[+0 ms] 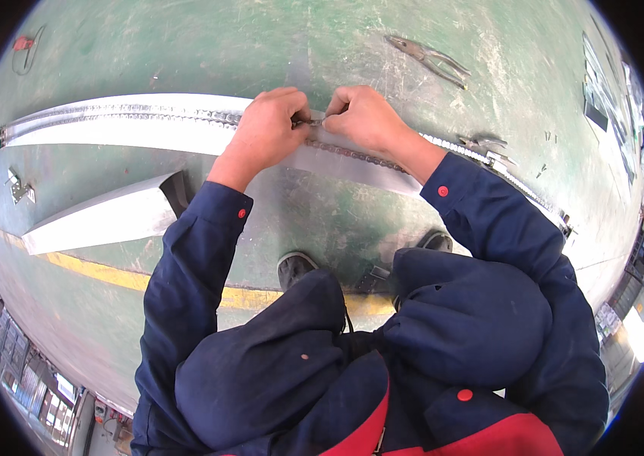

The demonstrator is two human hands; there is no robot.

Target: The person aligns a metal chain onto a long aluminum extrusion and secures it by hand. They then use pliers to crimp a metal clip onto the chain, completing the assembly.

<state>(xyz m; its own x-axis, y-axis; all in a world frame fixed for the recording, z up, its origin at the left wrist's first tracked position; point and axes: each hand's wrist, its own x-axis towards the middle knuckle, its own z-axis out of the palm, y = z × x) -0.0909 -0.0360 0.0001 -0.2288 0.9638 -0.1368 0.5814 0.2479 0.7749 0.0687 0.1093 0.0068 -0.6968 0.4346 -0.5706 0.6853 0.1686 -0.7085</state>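
A long, pale sheet-metal panel or channel (128, 135) lies across the green floor before me. Along it run two strands of metal roller chain (356, 155), which continue past the right forearm. My left hand (269, 126) pinches a short stretch of chain between thumb and curled fingers, above the panel. Close beside it, my right hand (366, 117) grips the same stretch with thumb and forefinger. The fingers hide most of the links between the hands, so I cannot tell whether they are joined there.
Long-handled pliers (429, 60) lie beyond my right hand; another pair (484, 142) rests by the chain. A shorter pale metal section (105, 215) and a small bracket (20, 187) are at left. Small fasteners (550, 137) lie at right. A yellow line (99, 277) crosses near my shoes.
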